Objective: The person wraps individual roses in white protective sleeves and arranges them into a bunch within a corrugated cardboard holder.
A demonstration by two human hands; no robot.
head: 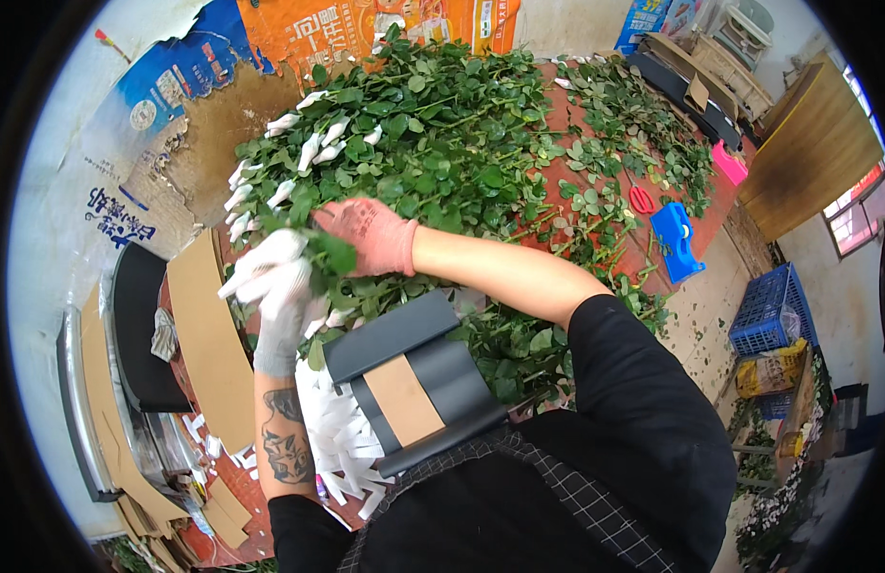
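Observation:
My left hand (270, 279), in a white knit glove, is at the left edge of a heap of leafy green stems (442, 122). Its fingers are blurred, close to white-wrapped flower heads (277, 192). My right hand (367, 233), in a pink glove with dark print, is curled among leaves just right of it; what lies within its fingers is hidden. Leaves hang between the two hands. Nearer my body sits a black padded piece (392, 336) with a tan strip (403, 397). White paper strips (342, 430) lie in a pile beside it, below my left hand.
Red-handled scissors (641, 200) and a blue tape dispenser (675, 240) lie at the right of the red table (567, 114). A pink dispenser (729, 163) is farther back. Cardboard sheets (209, 336) stand at the left. A blue plastic crate (772, 311) stands right of the table.

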